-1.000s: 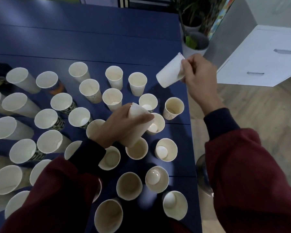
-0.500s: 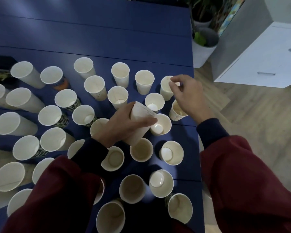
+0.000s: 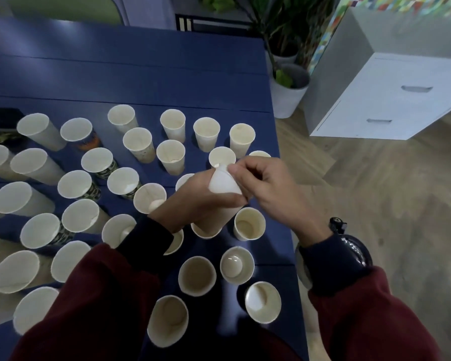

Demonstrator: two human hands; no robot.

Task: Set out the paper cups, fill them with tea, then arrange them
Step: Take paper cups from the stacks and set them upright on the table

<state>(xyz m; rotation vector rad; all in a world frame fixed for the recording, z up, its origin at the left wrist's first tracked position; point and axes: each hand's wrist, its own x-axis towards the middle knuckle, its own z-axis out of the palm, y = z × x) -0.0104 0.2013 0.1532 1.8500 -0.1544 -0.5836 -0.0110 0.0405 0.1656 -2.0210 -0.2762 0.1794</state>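
Several white paper cups stand upright on a dark blue table (image 3: 141,74), filling its near and left parts. My left hand (image 3: 193,201) is wrapped around a stack of nested cups (image 3: 223,194), held bottom-up above the table's right side. My right hand (image 3: 266,183) pinches the top cup of that stack by its base with fingertips and thumb. A cup (image 3: 241,139) stands at the right end of the far row, near the table's right edge. The cups under my hands are partly hidden.
A white potted plant (image 3: 288,92) stands on the wooden floor just past the table's far right corner. A white drawer cabinet (image 3: 391,100) is further right. A shiny dark round object (image 3: 349,251) sits by my right wrist at the table edge.
My right hand set a cup down at the right end of the far row, let go, then came back to the stack in my left hand and pinched its top cup.
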